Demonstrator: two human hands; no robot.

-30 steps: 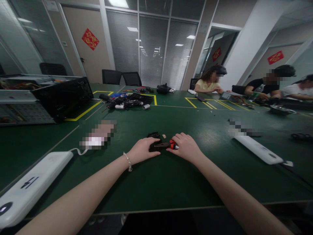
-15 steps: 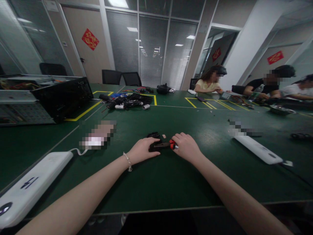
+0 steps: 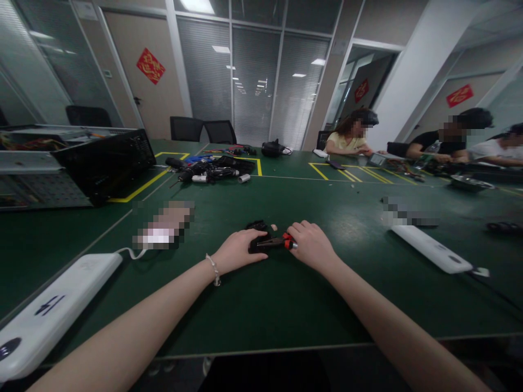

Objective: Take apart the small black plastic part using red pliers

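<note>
Over the tabletop (image 3: pixel 253 310), right hand (image 3: pixel 309 239) clamps pliers (image 3: pixel 276 242) pointing left. Left hand (image 3: pixel 238 251) clamps a black part (image 3: pixel 255 246) at their nose.

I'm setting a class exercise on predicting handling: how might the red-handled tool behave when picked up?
The red-handled tool would probably stay stiff, as its dark nose looks straight and solid. That nose looks metallic, so it may feel heavy for its size. The right hand covers part of the handle, so its balance is hard to judge.
</note>
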